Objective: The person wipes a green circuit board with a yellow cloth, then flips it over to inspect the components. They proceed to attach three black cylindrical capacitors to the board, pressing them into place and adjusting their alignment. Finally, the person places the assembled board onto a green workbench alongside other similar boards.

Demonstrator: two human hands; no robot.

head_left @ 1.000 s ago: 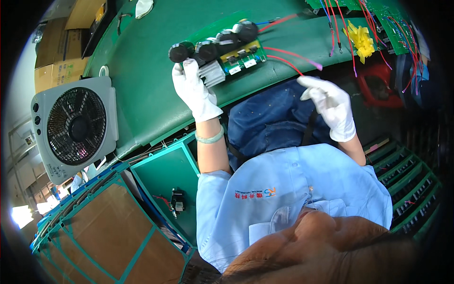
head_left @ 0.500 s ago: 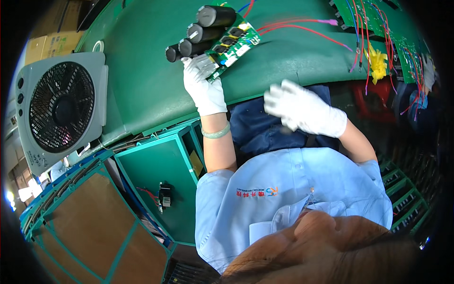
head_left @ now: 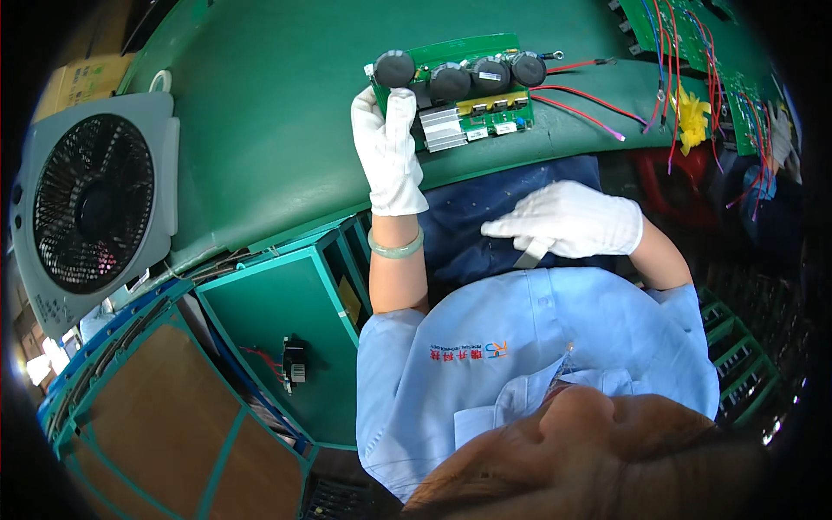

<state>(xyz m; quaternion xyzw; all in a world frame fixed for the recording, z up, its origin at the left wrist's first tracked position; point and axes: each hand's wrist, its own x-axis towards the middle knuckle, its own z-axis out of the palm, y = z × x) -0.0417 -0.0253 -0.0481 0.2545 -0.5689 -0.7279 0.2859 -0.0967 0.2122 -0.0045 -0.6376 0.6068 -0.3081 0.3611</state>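
Observation:
A green circuit board [head_left: 472, 50] with several black round capacitors, a silver heat sink and red leads lies on the green work surface. At its left end my gloved left hand [head_left: 387, 143] grips it, fingers over the edge beside the leftmost capacitor. Above my lap, apart from the board, is my gloved right hand [head_left: 576, 221], its fingers closed together. A short pale strip [head_left: 535, 252] sticks out below those fingers; its kind cannot be made out.
A grey box fan [head_left: 94, 204] stands at the left. More circuit boards [head_left: 685, 65] with red and blue wires and a yellow bundle [head_left: 692, 120] lie at the far right. Left of my lap, a small black part [head_left: 294, 364] rests on a green cabinet [head_left: 251, 303].
The circuit board has turned level on the surface, its capacitors now facing up. My left hand has shifted slightly right with it. My right hand has moved a little lower, its fingers closed.

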